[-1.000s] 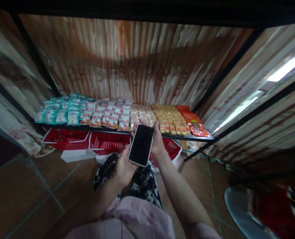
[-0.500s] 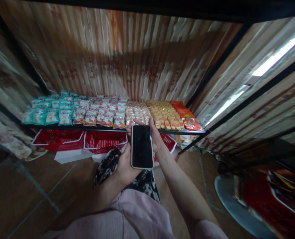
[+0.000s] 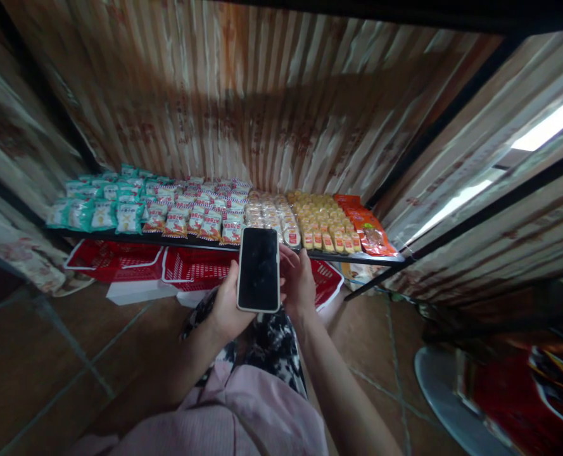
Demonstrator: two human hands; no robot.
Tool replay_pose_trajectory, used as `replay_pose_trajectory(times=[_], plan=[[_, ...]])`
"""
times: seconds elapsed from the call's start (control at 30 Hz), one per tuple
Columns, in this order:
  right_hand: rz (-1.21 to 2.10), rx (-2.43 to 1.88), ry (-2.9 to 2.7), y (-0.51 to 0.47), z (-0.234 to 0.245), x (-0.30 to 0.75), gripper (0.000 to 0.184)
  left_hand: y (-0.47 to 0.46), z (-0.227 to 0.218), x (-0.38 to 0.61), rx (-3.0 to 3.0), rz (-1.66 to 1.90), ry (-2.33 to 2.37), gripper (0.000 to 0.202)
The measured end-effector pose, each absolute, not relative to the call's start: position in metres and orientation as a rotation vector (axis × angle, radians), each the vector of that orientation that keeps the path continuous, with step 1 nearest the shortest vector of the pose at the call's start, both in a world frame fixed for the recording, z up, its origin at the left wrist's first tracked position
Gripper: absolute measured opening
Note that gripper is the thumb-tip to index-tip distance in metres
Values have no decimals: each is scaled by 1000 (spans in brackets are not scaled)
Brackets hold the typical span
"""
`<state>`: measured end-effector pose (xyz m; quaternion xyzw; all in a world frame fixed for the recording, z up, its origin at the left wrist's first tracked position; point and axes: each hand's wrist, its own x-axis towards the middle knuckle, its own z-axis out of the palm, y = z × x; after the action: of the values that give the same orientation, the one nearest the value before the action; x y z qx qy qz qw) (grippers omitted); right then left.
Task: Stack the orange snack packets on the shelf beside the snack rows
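Note:
A smartphone (image 3: 258, 269) with a dark screen stands upright in front of me. My left hand (image 3: 224, 310) grips its lower left edge, fingers wrapped behind it. To the phone's right, my right hand (image 3: 297, 282) has its fingers curled loosely near the edge; I cannot tell whether they touch it. Behind the hands a black shelf (image 3: 357, 258) carries rows of snack packets: teal ones (image 3: 98, 212) at the left, red-and-white ones (image 3: 205, 218) in the middle, yellow ones (image 3: 323, 228) and an orange pack (image 3: 369, 231) at the right.
Red plastic baskets (image 3: 193, 269) and a white box (image 3: 136, 291) sit on the tiled floor under the shelf. Corrugated rusty metal walls enclose the shelf. A round grey base (image 3: 445, 399) and red packaging (image 3: 523, 392) lie at the lower right. Black-and-white patterned fabric (image 3: 272, 342) covers my lap.
The phone has shifted slightly left and up into my left hand's grip. My right hand came off the phone's back and now sits lower beside it.

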<state>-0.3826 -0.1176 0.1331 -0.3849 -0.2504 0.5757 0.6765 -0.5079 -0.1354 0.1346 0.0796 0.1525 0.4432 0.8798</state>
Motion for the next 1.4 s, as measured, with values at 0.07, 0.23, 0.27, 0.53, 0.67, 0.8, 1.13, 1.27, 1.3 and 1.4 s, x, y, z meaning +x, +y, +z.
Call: replay_pose_trajectory(times=[0.07, 0.23, 0.27, 0.53, 0.67, 0.8, 1.13, 1.27, 1.3, 1.4], plan=[[1186, -863, -597, -127, 130, -386, 43, -132, 137, -509, 169, 945, 326, 60], [1029, -885, -727, -142, 129, -388, 44, -127, 139, -508, 175, 1004, 333, 56], [1023, -902, -754, -144, 128, -387, 45, -127, 139, -507, 180, 1002, 330, 56], [1070, -957, -852, -148, 127, -385, 52, -128, 138, -504, 215, 1009, 307, 54], [1087, -971, -863, -149, 123, -386, 50, -130, 141, -504, 205, 1008, 333, 59], [1083, -1037, -908, -147, 118, -389, 49, -133, 142, -509, 176, 1040, 334, 58], [858, -1176, -1083, -142, 113, -415, 43, -141, 134, -528, 103, 1138, 335, 56], [840, -1145, -1143, -140, 106, -419, 44, -141, 132, -534, 86, 1185, 349, 51], [834, -1141, -1163, -140, 105, -419, 45, -141, 131, -535, 91, 1186, 345, 51], [855, -1115, -1204, -141, 106, -417, 46, -140, 130, -537, 123, 1154, 302, 54]])
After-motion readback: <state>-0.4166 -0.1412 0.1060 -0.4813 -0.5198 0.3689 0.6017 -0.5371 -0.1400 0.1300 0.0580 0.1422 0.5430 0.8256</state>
